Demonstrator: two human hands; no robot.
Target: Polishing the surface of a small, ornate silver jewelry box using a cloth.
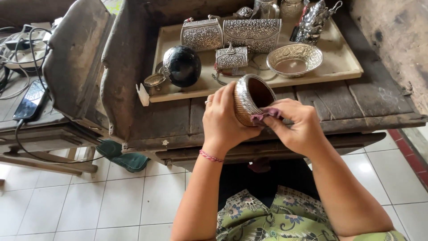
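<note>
The right hand's fingers pinch a small purple cloth against the rim of a round silver-trimmed bowl, while the left hand wraps its fingers around the bowl's embossed side, tilting the dark hollow rightward just above the worn wooden worktop. This looks like polishing in hand; the rim seems to call for firm rubbing. Behind, a pale tray carries 3 embossed metal purses, a shallow chased dish and a glossy black sphere.
</note>
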